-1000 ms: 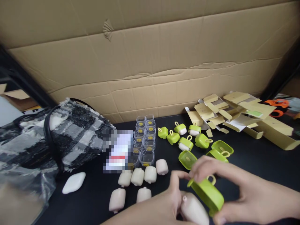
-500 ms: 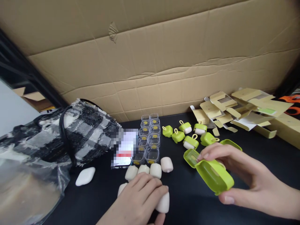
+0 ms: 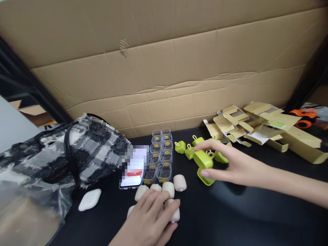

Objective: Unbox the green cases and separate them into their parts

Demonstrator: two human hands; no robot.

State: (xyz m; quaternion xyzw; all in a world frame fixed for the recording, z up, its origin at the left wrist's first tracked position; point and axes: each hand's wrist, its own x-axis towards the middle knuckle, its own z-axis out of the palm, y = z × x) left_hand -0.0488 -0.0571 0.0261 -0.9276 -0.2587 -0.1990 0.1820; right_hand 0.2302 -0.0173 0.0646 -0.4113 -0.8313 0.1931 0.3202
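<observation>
Fingers (image 3: 167, 212) of your left hand (image 3: 147, 220) bend over a pale, rounded piece (image 3: 174, 214) on the black tabletop (image 3: 205, 215), touching it; whether they squeeze it cannot be told. To your left lie a clear plastic bag (image 3: 33, 218) with tan contents and, near it, a smooth white case (image 3: 89, 200). Just beyond your left knuckles, four more pale pieces (image 3: 168, 189) sit side by side, the one farthest right pinker than its neighbours. Your right hand (image 3: 234, 162) reaches in from the side, its thumb and fingertips grasping a lime green cover (image 3: 201, 160), with an open green tray (image 3: 202, 178) partly under the thumb. Level with that, a phone (image 3: 133, 171) lies with its screen lit, between a fringed plaid handbag (image 3: 94, 150) and two columns of clear containers (image 3: 166, 155) bearing yellow stickers. Farther off, you have green pieces (image 3: 180, 147) with cream loops clustered behind your right hand, then unfolded cartons (image 3: 266, 112) and an orange-and-black object (image 3: 303, 112). Behind everything stands a creased cardboard sheet (image 3: 179, 75).
</observation>
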